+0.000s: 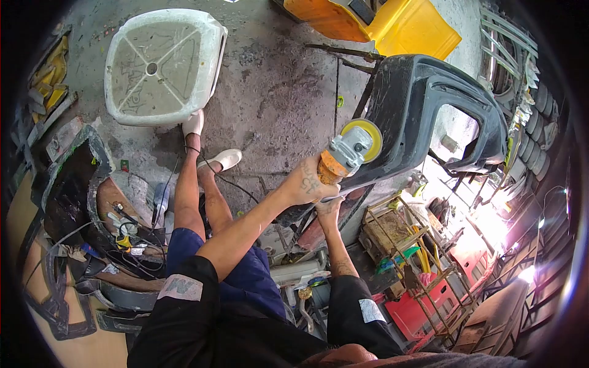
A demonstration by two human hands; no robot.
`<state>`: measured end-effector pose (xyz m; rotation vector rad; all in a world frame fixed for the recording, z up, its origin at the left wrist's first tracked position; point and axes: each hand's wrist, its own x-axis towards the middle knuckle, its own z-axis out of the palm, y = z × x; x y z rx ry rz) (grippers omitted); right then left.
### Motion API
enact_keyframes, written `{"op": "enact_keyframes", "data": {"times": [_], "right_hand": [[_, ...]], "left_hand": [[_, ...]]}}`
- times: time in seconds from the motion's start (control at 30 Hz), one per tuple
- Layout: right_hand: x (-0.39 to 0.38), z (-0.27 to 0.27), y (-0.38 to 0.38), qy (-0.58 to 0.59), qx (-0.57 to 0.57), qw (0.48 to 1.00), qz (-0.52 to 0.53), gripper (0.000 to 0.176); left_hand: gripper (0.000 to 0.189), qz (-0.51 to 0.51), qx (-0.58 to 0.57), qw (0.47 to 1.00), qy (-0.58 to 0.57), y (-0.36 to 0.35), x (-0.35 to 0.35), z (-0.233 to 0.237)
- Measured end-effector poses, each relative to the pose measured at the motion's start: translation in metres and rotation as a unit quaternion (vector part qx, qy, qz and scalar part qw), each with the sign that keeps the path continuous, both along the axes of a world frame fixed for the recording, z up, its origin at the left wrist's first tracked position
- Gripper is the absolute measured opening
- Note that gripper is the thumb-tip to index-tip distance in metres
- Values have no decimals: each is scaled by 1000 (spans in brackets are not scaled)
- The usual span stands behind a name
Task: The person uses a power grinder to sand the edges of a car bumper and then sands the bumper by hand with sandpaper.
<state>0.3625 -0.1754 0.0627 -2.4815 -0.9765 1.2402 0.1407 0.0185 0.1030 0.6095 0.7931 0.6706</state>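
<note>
My left hand (304,183) is wrapped round the orange body of an angle grinder (345,157). The grinder's grey metal head carries a round yellow disc (369,140), which overlaps the edge of a large black plastic car bumper (399,104). Just below, my right hand (328,211) is close beneath the left, by the bumper's lower edge. Its fingers look closed, but what they hold is hidden behind the left hand. The bumper rests on a dark metal stand (353,58), and a thin black cord (239,186) runs behind my left forearm.
A dirty white plastic stool (156,67) stands on the stained concrete floor (270,80). At the top is a yellow panel (411,30). Black car parts and cables (126,239) crowd the left side. A rusty metal rack (423,251) and red panels (411,313) fill the right.
</note>
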Motion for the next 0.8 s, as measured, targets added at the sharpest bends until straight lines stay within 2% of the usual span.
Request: {"op": "enact_keyframes", "data": {"times": [0.2,0.3,0.37,0.4,0.47,0.57,0.67,0.8], "right_hand": [[5,-6,-5,-34,1,999,25,145],[0,-3,-5,3,9,1000,-28,143],[-2,1,0,-65,4,997,32,138],[-4,1,3,-64,5,997,32,138],[-2,-4,-2,2,23,999,-35,134],[1,-4,-2,24,28,999,-36,133],[6,-10,-7,-14,4,1000,6,135],[6,-9,-11,-7,6,1000,-24,137]], "left_hand": [[48,-25,-13,1000,-3,2,-2,0],[50,-12,-1,1000,-1,-2,-1,-2],[50,-3,-4,1000,-5,-2,0,-4],[50,-10,-6,1000,-1,-2,-1,-5],[50,-18,-9,1000,4,-2,-2,-6],[50,-22,-3,1000,6,-2,-2,-5],[50,-22,8,1000,17,-2,-2,-5],[51,-20,4,1000,11,-2,-1,-2]]}}
